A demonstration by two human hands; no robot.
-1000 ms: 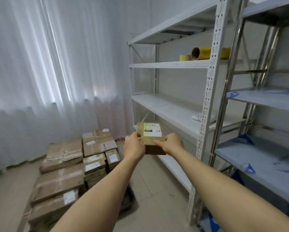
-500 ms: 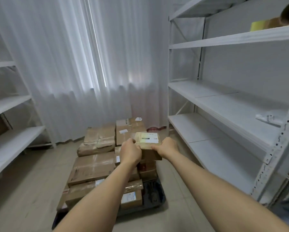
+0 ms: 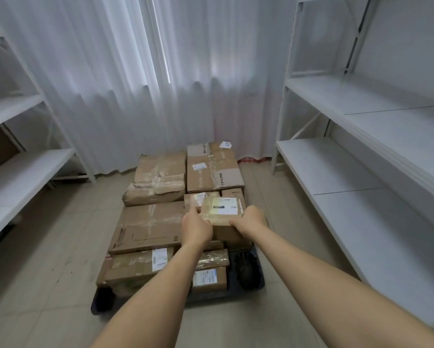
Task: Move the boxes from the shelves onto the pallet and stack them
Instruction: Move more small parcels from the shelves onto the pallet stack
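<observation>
Two hands are clamped on one small box (image 3: 221, 217), one at each end: the left hand (image 3: 197, 228) is curled round its left edge and the right hand (image 3: 251, 222) round its right edge, so the weight is shared and the box is kept level, label side up. Fingers are mostly hidden under the box, so how far they wrap beneath cannot be told; the grip itself is plain.

The box is held out at arm's length above the right-hand part of the pallet (image 3: 248, 277), over the smaller cartons there. Whether it is already touching the carton below or is just above it is hard to judge from this angle.

Around it, the pallet is loaded with taped cardboard boxes: a large flat one (image 3: 148, 227) to the left, two more (image 3: 160, 177) at the far end by the curtain (image 3: 135, 84). A low gap on the near right corner is probably the reason this small box is aimed there.

White shelves (image 3: 336, 172) stand on either side.
</observation>
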